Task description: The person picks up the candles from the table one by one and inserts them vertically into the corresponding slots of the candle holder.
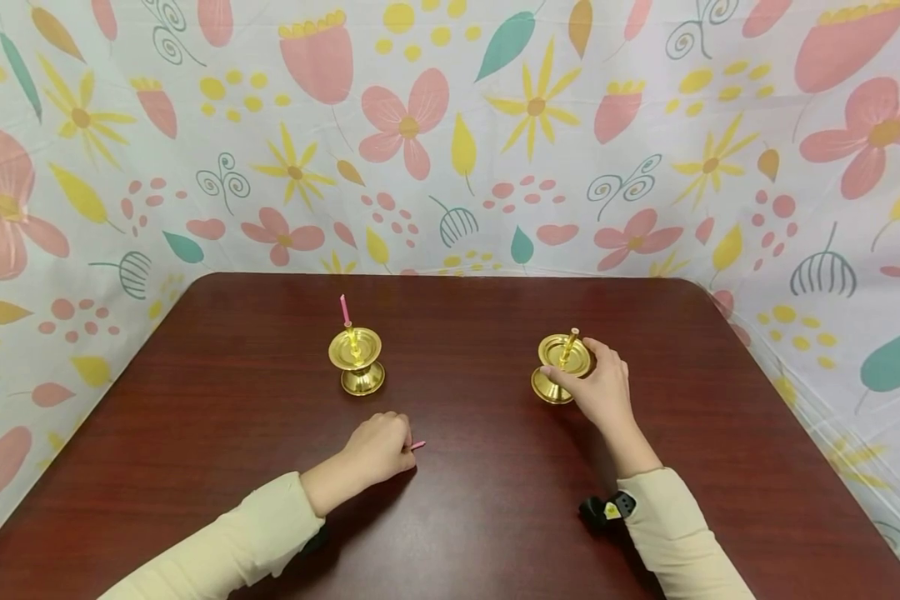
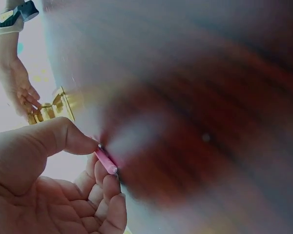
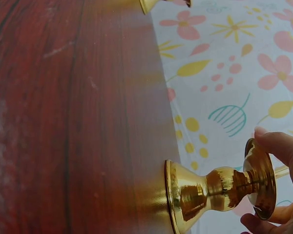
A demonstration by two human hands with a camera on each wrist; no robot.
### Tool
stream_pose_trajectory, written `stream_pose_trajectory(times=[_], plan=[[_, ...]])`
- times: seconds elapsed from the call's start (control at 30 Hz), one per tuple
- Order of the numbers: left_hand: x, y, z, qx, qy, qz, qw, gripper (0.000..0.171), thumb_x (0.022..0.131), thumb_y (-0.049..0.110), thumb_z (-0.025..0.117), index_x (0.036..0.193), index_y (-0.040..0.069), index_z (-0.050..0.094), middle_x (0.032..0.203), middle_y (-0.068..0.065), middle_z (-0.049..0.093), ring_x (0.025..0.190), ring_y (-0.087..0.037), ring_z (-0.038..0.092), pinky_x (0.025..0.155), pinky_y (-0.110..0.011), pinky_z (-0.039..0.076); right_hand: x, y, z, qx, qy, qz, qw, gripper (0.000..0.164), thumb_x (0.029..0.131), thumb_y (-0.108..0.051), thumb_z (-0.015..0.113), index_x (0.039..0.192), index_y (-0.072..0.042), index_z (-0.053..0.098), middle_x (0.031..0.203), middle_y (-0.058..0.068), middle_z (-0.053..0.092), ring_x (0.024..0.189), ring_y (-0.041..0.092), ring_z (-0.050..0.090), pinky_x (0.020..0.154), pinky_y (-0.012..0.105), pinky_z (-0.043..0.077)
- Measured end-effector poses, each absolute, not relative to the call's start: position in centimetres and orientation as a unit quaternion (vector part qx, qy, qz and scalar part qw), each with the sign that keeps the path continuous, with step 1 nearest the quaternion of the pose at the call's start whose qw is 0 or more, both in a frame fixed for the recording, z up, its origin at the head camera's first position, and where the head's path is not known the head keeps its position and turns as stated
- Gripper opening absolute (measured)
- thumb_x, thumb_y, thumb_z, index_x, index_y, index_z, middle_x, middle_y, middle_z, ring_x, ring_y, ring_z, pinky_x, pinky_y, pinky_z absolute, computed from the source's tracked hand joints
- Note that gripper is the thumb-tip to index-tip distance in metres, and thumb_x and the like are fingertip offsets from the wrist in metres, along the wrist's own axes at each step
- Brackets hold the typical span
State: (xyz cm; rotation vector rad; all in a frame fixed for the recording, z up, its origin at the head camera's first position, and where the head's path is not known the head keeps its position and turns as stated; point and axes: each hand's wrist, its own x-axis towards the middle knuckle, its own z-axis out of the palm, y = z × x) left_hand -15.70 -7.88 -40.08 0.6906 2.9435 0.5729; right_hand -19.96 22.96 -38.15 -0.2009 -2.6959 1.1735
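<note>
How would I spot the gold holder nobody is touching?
Look to the far half of the dark wooden table. The gold holder stands on the left there. Unlike the matching holder, gripped by the right hand, it has a pink candle rising from it.

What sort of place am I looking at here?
Probably a staged indoor filming spot, though I can't be sure: patterned cloth hangs behind and beside the table, and a black device sits at the person's right cuff.

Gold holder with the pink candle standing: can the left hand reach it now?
Likely yes: the left hand is close by, and nothing visible stands between it and the gold holder. But its fingers pinch another pink candle, so gripping may mean freeing them.
</note>
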Motion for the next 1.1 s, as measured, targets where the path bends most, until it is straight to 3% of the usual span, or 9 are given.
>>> stream_pose_trajectory(times=[0.5,1.1], plan=[[-16.1,-7.9,-40.2,0.212,0.961,0.179,0.021,0.017,0.069,0.006,0.076,0.072,0.007,0.059,0.069,-0.004,0.056,0.065,-0.022,0.057,0.057,-0.037,0.048,-19.9,23.0,-38.1,-0.071,-0.911,0.392,0.102,0.081,0.077,-0.031,0.077,0.137,0.009,0.04,0.136,0.029,0.045,0.121,0.044,0.035,0.099,0.053,0.033],[-16.8,-7.8,-39.9,0.209,0.952,0.224,0.016,0.021,0.068,-0.003,0.072,0.075,0.007,0.054,0.071,-0.002,0.054,0.064,-0.015,0.051,0.058,-0.03,0.044,-19.9,23.0,-38.2,-0.063,-0.91,0.393,0.114,0.081,0.076,-0.031,0.078,0.136,0.009,0.042,0.136,0.029,0.045,0.122,0.044,0.035,0.101,0.052,0.031]])
